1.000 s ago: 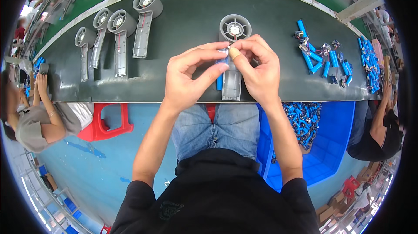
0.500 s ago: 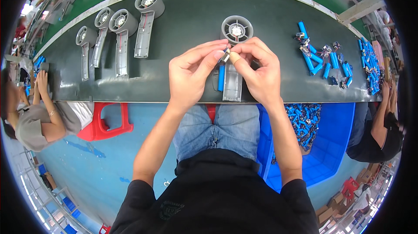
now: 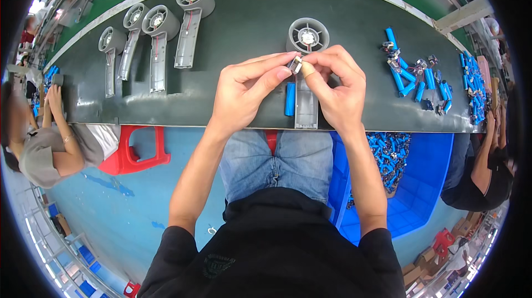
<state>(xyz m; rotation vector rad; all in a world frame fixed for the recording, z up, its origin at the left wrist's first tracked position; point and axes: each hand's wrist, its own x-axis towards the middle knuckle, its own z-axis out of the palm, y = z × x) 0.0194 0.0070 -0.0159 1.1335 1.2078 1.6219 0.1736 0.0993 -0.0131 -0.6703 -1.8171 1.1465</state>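
Between my fingertips is a small circuit board (image 3: 295, 65) with shiny metal parts. My left hand (image 3: 244, 93) is closed in a pinch on its left side, and my right hand (image 3: 341, 90) pinches it from the right. Just below hangs or lies a blue cylindrical battery (image 3: 290, 99); its link to the board is hidden by my fingers. Beneath my hands, a grey handheld fan housing (image 3: 306, 112) lies on the dark table, its open handle toward me and its round fan head beyond my fingers.
Several similar fan housings (image 3: 160, 24) lie at the left. Blue batteries with boards (image 3: 407, 79) are scattered to the right, with a denser pile (image 3: 475, 87) farther along. A blue bin (image 3: 424, 187) holds more beside my right leg. Co-workers sit at both sides, one near a red stool (image 3: 136, 154).
The circuit board has been tilted between my fingertips, so more of its metal parts shows. Both hands stay over the fan housing; the view has shifted slightly.
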